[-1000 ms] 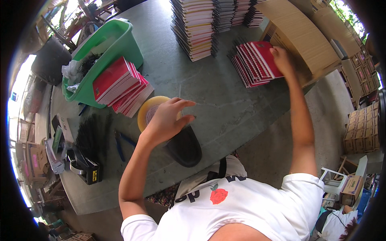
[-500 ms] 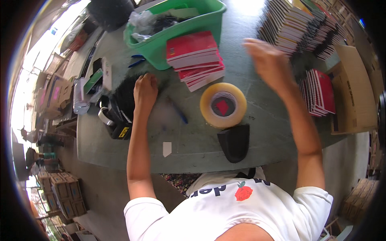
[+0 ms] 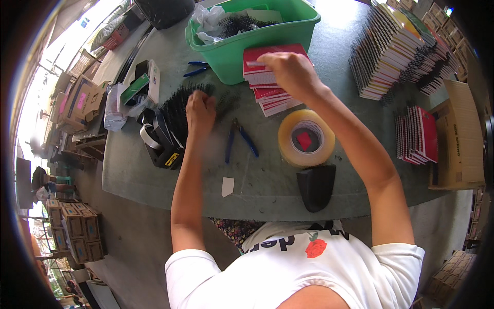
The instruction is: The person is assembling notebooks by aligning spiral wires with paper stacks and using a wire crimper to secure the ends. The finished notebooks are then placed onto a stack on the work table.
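Note:
My left hand (image 3: 200,110) is closed at the edge of a pile of black spiral binding coils (image 3: 176,114), its fingers pinched on a coil. Above a stack of red notebooks (image 3: 270,97), my right hand (image 3: 294,73) reaches with its fingers stretched across the top cover; some blur hides whether they touch it. Between my forearms lie blue-handled pliers (image 3: 230,145) with their handles spread. A large roll of clear tape (image 3: 284,147) lies to the right of the pliers, with a red piece showing in its core.
A green tub (image 3: 226,59) with coils and plastic stands behind the notebooks. A black tape dispenser (image 3: 163,147), blue-handled cutters (image 3: 197,68), a white card piece (image 3: 227,186) and a dark wedge-shaped object (image 3: 316,188) lie about. Notebook piles (image 3: 386,51) and a carton (image 3: 458,134) stand right.
My right hand has swung left from beside the tall notebook pile to above the red stack. My left hand stays at the coils. The view has shifted slightly.

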`<state>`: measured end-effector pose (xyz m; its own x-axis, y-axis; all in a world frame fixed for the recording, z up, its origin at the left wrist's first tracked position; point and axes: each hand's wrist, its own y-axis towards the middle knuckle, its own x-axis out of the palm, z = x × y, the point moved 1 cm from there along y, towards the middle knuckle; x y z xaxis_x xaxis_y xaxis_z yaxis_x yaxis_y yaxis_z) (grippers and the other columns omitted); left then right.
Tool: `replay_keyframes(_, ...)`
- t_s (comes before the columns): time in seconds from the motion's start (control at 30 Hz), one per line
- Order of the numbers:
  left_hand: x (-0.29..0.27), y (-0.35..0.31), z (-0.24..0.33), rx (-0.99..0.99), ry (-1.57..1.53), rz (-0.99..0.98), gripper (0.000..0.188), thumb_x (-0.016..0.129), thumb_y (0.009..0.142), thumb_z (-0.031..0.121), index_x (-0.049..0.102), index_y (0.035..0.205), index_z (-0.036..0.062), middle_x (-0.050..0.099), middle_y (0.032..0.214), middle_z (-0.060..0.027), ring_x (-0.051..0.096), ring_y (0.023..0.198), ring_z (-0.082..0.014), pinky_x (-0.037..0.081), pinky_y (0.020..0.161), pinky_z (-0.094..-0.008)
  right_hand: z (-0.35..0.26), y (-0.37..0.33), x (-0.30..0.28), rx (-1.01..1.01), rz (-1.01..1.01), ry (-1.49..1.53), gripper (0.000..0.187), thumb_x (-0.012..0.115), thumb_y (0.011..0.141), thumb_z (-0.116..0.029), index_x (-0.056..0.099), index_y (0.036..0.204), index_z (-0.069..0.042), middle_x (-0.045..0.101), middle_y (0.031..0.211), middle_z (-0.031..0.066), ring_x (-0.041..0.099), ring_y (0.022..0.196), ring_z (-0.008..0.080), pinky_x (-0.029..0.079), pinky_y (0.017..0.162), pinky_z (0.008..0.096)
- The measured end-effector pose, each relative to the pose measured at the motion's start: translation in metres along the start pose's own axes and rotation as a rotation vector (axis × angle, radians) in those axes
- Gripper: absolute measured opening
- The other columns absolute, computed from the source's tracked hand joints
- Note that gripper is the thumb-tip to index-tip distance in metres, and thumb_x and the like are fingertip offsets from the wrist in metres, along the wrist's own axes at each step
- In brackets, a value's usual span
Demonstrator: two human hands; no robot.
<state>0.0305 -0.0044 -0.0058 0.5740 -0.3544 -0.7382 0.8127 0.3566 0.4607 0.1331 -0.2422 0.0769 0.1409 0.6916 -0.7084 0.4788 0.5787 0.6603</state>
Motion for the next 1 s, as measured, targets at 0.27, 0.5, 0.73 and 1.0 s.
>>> replay_keyframes(0.27,-0.020,0.002,0.118,-0.171,-0.978,-0.409,0.029,0.070,0.081,0.019,0.059,0.094,-0.0048,0.062,0.073,-0.0052,0.053,0.061,-0.0148,0.045,0.058,-0.0316,-0.037,-0.063,-0.047,0.504,0.522,1.117,0.013,0.057,0.087,-0.003,0.058,0.100,-0.002,0.064,0.096,0.0136,0.064,0.091,0.0222,0.050,0.075,0.0277)
replay_keyframes(0.5,0.015,-0.039,0.127,0.354,-0.495,-0.385,0.024,0.064,0.082,0.002,0.061,0.105,-0.0005,0.063,0.080,-0.0066,0.058,0.066,-0.0112,0.046,0.060,-0.0264,-0.029,-0.095,-0.067,0.046,0.378,-0.152,0.028,0.066,0.073,-0.003,0.059,0.100,-0.002,0.064,0.092,0.0113,0.063,0.091,0.0273,0.045,0.087,0.0361)
replay_keyframes(0.73,-0.006,-0.038,0.122,0.205,-0.406,-0.297,0.021,0.059,0.086,0.005,0.062,0.106,0.0006,0.064,0.085,-0.0084,0.059,0.071,-0.0130,0.046,0.065,-0.0271,-0.027,-0.095,-0.040,0.217,-0.108,-0.062,0.022,0.066,0.071,-0.006,0.065,0.092,-0.009,0.067,0.083,0.0073,0.064,0.084,0.0244,0.047,0.075,0.0367)
replay_keyframes(1.0,-0.007,-0.053,0.135,0.212,-0.487,-0.274,0.020,0.062,0.086,0.011,0.064,0.103,-0.0007,0.068,0.087,-0.0121,0.063,0.076,-0.0122,0.047,0.070,-0.0246,-0.029,-0.087,-0.042,0.358,-0.190,0.089,0.023,0.067,0.078,-0.015,0.068,0.101,-0.011,0.068,0.086,0.0115,0.066,0.074,0.0254,0.050,0.068,0.0334)
